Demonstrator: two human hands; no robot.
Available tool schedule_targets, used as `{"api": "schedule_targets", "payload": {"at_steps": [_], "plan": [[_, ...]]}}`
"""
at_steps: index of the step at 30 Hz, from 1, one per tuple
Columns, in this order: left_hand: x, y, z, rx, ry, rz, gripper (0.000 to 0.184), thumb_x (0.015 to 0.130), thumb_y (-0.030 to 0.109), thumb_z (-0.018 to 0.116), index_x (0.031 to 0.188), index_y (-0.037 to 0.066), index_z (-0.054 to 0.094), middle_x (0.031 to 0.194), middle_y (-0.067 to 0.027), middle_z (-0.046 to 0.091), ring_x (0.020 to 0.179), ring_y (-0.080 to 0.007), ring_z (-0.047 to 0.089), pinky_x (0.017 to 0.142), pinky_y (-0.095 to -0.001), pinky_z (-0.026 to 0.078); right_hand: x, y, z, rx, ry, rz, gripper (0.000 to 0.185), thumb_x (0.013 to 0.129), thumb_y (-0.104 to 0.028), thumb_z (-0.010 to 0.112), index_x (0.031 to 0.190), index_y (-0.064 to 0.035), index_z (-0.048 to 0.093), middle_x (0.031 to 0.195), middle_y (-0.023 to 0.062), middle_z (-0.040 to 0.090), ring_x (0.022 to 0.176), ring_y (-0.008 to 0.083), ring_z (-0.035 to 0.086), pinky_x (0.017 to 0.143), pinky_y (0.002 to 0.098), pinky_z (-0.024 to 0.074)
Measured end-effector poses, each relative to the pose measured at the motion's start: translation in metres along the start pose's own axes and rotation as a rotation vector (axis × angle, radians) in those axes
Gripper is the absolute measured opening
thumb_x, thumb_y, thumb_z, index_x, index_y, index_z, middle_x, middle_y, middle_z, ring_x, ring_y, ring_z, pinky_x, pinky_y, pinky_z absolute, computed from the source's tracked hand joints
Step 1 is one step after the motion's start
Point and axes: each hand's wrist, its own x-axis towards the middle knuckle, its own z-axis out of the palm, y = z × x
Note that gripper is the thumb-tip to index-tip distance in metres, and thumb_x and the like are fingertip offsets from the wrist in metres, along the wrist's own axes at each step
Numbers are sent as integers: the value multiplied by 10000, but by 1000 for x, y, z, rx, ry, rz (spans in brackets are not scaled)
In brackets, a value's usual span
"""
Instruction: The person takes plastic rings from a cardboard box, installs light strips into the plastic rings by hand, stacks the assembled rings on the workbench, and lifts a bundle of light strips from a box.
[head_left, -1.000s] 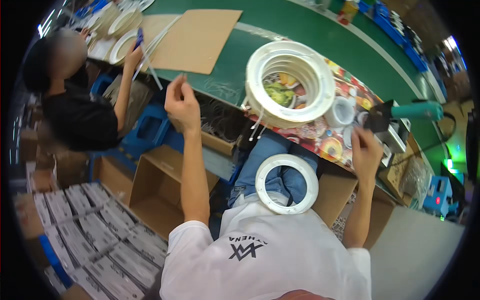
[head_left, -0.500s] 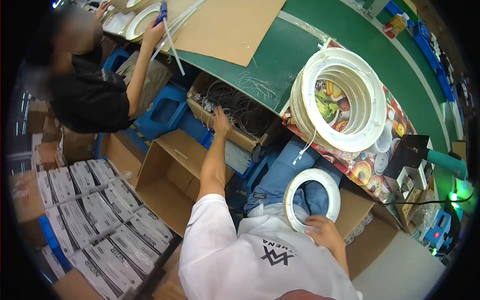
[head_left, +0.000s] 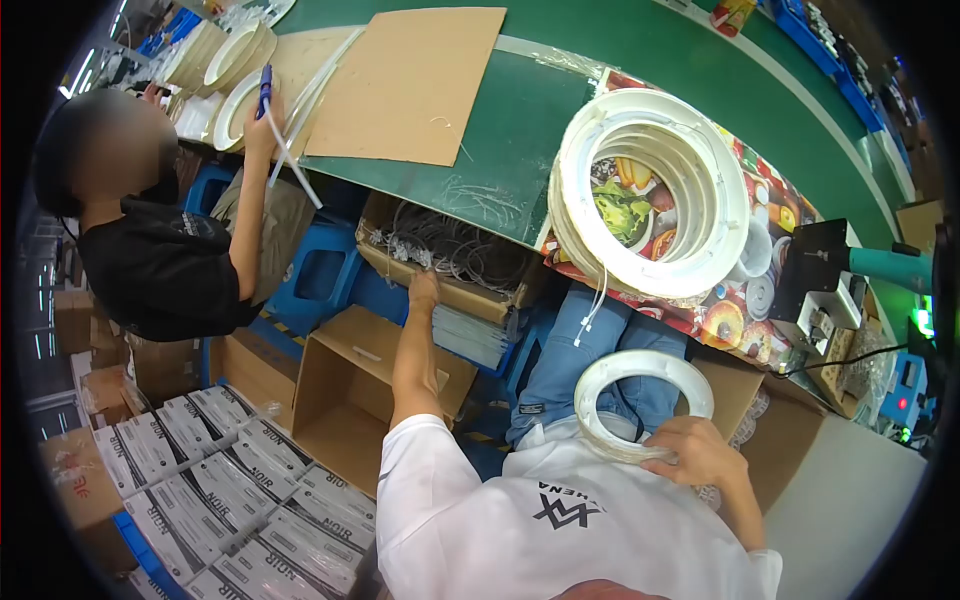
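Observation:
A white ring (head_left: 597, 385) rests on my lap, tilted, and my right hand (head_left: 695, 450) grips its lower right rim. My left hand (head_left: 424, 290) reaches to the front edge of an open carton (head_left: 470, 299) filled with wires and small white connectors, below the bench. Its fingertips are hard to make out at the carton's edge. A stack of white rings (head_left: 577, 215) stands on the patterned mat (head_left: 725, 325), with a thin white cable hanging from its front.
A co-worker (head_left: 150, 260) at the left holds a blue tool and white strips. Cardboard (head_left: 410, 85) lies on the green bench (head_left: 520, 130). A green-handled device (head_left: 820, 280) stands at the right. Packed boxes (head_left: 240, 480) and an open carton (head_left: 345, 395) are at lower left.
My left hand has come down from above the bench edge to the carton of wires. My right hand has left the green-handled device's side and taken hold of the ring on my lap.

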Motion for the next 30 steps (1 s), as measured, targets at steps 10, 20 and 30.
{"api": "schedule_targets", "payload": {"at_steps": [10,20,30], "plan": [[26,-15,1,300,-19,71,232,858,213,507,986,92,659,1084,-132,607,1003,-290,609,794,-360,525,-64,-68,-112,126,689,-304,483,531,-246,862,886,2,649,692,75,657,552,164,635,479,272,468],[-71,15,-172,-545,369,270,147,798,44,541,926,-24,563,768,-207,622,739,-368,624,664,-392,481,-1,-109,-166,606,1183,-639,481,817,-233,657,1179,9,450,855,166,605,698,203,618,595,305,523],[-178,0,-249,-950,660,144,60,851,13,559,892,-31,550,712,-40,553,625,-109,518,583,-256,436,104,-27,-114,-744,984,-611,297,643,-105,690,922,-87,591,966,86,656,803,227,637,699,348,509]]}}
